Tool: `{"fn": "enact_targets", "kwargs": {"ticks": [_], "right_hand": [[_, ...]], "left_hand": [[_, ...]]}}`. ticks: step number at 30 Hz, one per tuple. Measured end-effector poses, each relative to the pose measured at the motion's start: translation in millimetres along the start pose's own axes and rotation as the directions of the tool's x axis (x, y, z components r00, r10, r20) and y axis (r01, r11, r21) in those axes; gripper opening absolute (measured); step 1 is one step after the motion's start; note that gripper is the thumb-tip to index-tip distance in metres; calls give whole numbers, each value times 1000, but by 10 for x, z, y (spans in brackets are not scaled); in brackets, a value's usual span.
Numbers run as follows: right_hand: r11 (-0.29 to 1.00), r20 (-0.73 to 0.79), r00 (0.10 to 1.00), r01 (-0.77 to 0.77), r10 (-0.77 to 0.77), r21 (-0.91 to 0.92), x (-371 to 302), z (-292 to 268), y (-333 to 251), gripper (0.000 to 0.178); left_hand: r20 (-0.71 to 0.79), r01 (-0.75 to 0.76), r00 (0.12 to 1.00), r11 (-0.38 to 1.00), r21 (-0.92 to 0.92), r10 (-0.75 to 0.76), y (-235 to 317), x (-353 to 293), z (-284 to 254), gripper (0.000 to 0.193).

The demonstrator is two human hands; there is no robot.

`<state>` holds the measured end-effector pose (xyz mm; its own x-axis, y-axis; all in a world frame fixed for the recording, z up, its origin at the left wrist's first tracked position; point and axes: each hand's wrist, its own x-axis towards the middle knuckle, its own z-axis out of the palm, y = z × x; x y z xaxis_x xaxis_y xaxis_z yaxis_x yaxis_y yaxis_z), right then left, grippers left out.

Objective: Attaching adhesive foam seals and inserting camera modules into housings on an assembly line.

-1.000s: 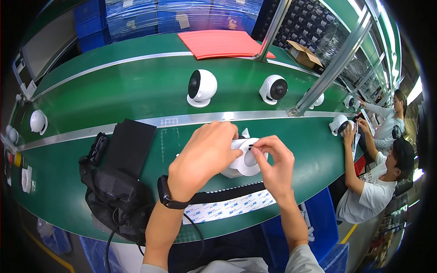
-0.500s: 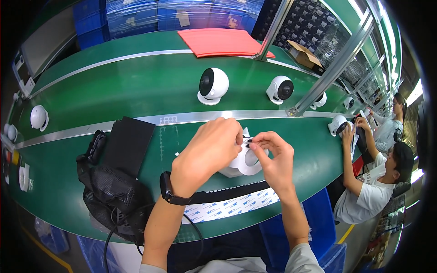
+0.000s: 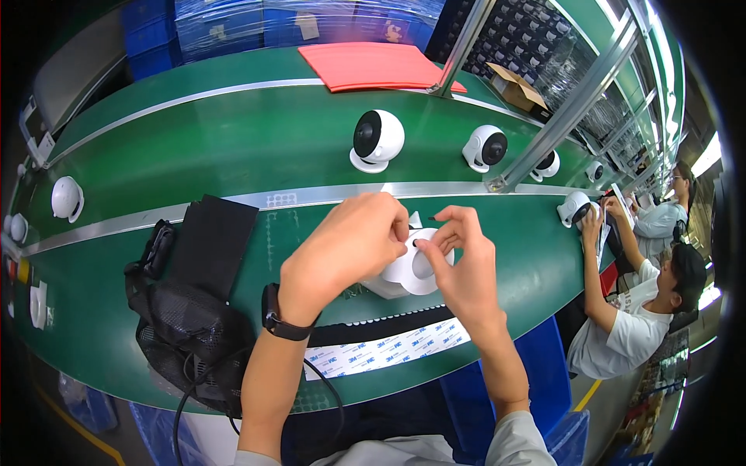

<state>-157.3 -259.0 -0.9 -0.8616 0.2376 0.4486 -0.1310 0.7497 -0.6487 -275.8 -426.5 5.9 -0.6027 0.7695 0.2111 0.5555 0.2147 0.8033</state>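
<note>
Between my hands, on the green bench, lies a white rounded device part (image 3: 386, 288) with a flat white ring (image 3: 423, 269) on its near side. My left hand (image 3: 350, 237) is closed over the part's left side, fingers curled; whatever its fingertips pinch is hidden. At the ring's upper edge rests the thumb of my right hand (image 3: 469, 268), its index finger raised apart. Small dark spots show at that thumb tip and index fingertip, too small to name. Nearer to me lie a black strip edged with white dots (image 3: 388, 319) and a white printed adhesive sheet (image 3: 385, 351).
A black mesh bag (image 3: 190, 330) and black flat sheet (image 3: 214, 241) lie left. White cameras with black fronts, one beyond my hands (image 3: 386, 136), stand on the green belt (image 3: 256, 147). Metal posts (image 3: 575, 101) rise at right, where a co-worker (image 3: 622, 311) handles another camera. Blue bins (image 3: 536, 365) sit below.
My right index finger has lifted away from the thumb, which now touches the ring's edge. The cameras on the belt have shifted slightly right.
</note>
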Motion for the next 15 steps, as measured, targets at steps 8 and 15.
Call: {"fn": "enact_targets", "kwargs": {"ticks": [8,15], "right_hand": [[958,12,980,-194,196,212,-10,-136,236,14],[928,139,960,-272,243,253,47,-123,339,10]], "left_hand": [[62,70,996,997,11,-70,-82,107,-11,27],[79,21,997,1000,9,-22,-298,185,24,26]]}}
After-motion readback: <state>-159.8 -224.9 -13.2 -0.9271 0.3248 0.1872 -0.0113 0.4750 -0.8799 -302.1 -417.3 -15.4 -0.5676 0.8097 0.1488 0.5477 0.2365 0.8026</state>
